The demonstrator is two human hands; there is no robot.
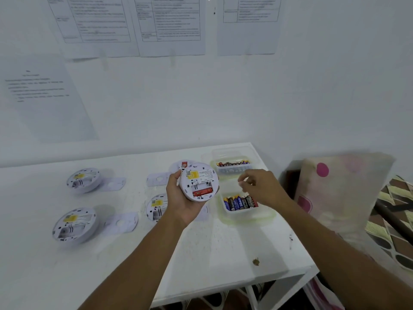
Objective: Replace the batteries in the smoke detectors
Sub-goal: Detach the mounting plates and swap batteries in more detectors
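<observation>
My left hand (178, 202) grips a round white smoke detector (199, 181) above the table, back side up. One red battery (202, 192) lies in its compartment; the slot beside it is bare. My right hand (260, 189) hovers over the near battery tray (240, 202), fingers loosely curled; I cannot tell whether they pinch anything. A second tray (232, 164) of batteries stands behind. Three more detectors lie back side up on the table: one far left (83, 180), one near left (74, 224), one (156, 206) partly hidden by my left wrist.
White mounting plates (120, 222) (115, 183) (158, 179) lie beside the detectors on the white table (223, 253). Papers hang on the wall behind. A patterned cushion (342, 186) leans at the right, past the table's edge. A small brown scrap (256, 261) lies near the front.
</observation>
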